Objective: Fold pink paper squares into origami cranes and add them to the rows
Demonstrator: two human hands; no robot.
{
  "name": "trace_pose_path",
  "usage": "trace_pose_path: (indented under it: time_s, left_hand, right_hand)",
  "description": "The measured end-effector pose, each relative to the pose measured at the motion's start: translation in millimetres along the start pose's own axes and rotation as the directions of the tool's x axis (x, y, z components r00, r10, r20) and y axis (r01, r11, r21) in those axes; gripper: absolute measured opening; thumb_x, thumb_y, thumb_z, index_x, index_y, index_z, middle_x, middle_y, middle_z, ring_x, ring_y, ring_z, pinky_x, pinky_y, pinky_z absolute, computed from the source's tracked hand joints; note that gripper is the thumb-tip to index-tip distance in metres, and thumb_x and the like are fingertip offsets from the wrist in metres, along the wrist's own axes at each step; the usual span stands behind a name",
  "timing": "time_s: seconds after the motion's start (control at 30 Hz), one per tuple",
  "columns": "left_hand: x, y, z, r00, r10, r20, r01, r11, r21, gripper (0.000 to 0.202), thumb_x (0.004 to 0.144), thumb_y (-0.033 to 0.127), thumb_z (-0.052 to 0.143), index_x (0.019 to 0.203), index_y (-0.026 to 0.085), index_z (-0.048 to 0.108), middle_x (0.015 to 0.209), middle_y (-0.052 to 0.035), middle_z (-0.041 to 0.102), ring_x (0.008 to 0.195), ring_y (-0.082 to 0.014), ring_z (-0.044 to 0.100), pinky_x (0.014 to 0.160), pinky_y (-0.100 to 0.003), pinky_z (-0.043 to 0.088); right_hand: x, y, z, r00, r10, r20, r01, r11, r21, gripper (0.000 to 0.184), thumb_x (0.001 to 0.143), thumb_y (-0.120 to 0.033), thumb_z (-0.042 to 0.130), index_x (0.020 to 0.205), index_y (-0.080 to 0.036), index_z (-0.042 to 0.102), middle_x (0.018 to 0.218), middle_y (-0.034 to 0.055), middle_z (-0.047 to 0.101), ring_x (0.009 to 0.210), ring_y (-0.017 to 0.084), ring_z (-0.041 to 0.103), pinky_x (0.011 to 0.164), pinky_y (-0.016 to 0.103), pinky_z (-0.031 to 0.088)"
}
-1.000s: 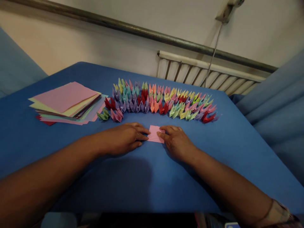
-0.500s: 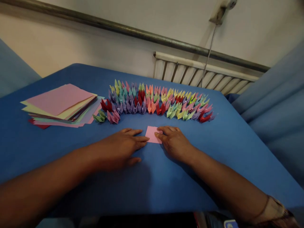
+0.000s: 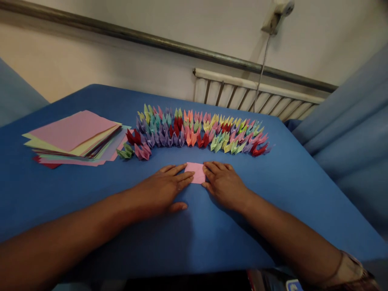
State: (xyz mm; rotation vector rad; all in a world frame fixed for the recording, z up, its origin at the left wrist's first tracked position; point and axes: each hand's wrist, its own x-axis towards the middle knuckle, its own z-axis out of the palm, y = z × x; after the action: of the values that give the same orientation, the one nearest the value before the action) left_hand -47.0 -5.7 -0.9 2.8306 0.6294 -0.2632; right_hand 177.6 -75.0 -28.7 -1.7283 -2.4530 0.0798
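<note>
A small pink square of folded paper [image 3: 197,174] lies flat on the blue tabletop [image 3: 230,238] in front of me. My left hand [image 3: 168,184] lies flat and open, its fingertips pressing on the paper's left side and its thumb spread out on the table. From the other side, my right hand [image 3: 224,182] rests with outstretched fingers along the right edge of the paper. Behind the paper stand rows of folded paper cranes [image 3: 194,135] in many colours.
A stack of coloured paper sheets [image 3: 75,131] with a pink one on top sits at the left. Beyond the table are a wall pipe [image 3: 151,40], a radiator [image 3: 242,91] and a hanging cord [image 3: 261,74]. A blue curtain [image 3: 348,121] hangs at the right.
My left fingers have moved right, further onto the paper. My right fingers have shifted from on top of the paper to its right edge, uncovering more of it. The view has shifted slightly.
</note>
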Motion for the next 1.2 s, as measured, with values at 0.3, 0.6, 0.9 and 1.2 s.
trace_pose_path:
  time_s: [0.3,0.6,0.9,1.2]
  left_hand:
    - [25,-3,13.8,0.949,0.078,-0.304,-0.075,0.997,0.021,0.029,0.097,0.033,0.048,0.112,0.016,0.067,0.115,-0.0108,0.068,0.109,-0.0257,0.060,0.098,-0.040,0.040]
    - [27,-7,12.7,0.909,0.150,-0.388,-0.160,0.987,0.006,0.025,0.098,0.024,0.044,0.105,0.020,0.067,0.099,-0.0062,0.070,0.099,-0.0213,0.060,0.098,-0.040,0.038]
    - [25,0,16.0,0.929,0.115,-0.351,-0.092,0.992,0.083,0.032,0.095,0.040,0.054,0.111,0.015,0.065,0.115,-0.0094,0.068,0.105,-0.0264,0.059,0.096,-0.042,0.040]
    - [26,-4,13.0,0.914,0.175,-0.365,-0.109,0.975,0.195,0.020,0.095,0.017,0.050,0.104,0.019,0.068,0.104,-0.0053,0.072,0.106,-0.0227,0.058,0.106,-0.043,0.032]
  right_hand:
    - [21,18,15,0.979,0.153,-0.133,-0.118,0.963,0.242,0.039,0.098,-0.026,0.043,0.133,-0.014,0.053,0.127,0.0138,0.060,0.115,0.025,0.052,0.100,0.041,0.041]
    - [17,6,4,0.971,0.232,-0.052,-0.211,0.941,0.266,0.017,0.093,-0.023,0.051,0.099,-0.017,0.065,0.095,0.0074,0.067,0.090,0.020,0.059,0.082,0.032,0.043]
    - [-2,-11,-13,0.973,0.205,0.109,-0.228,0.934,0.276,0.023,0.096,-0.029,0.047,0.101,-0.019,0.067,0.088,0.0062,0.072,0.082,0.020,0.064,0.072,0.030,0.043]
    - [6,11,-1,0.995,-0.094,-0.030,0.099,0.957,0.273,0.037,0.091,-0.016,0.052,0.127,-0.022,0.060,0.132,0.0067,0.058,0.118,0.023,0.050,0.099,0.041,0.039]
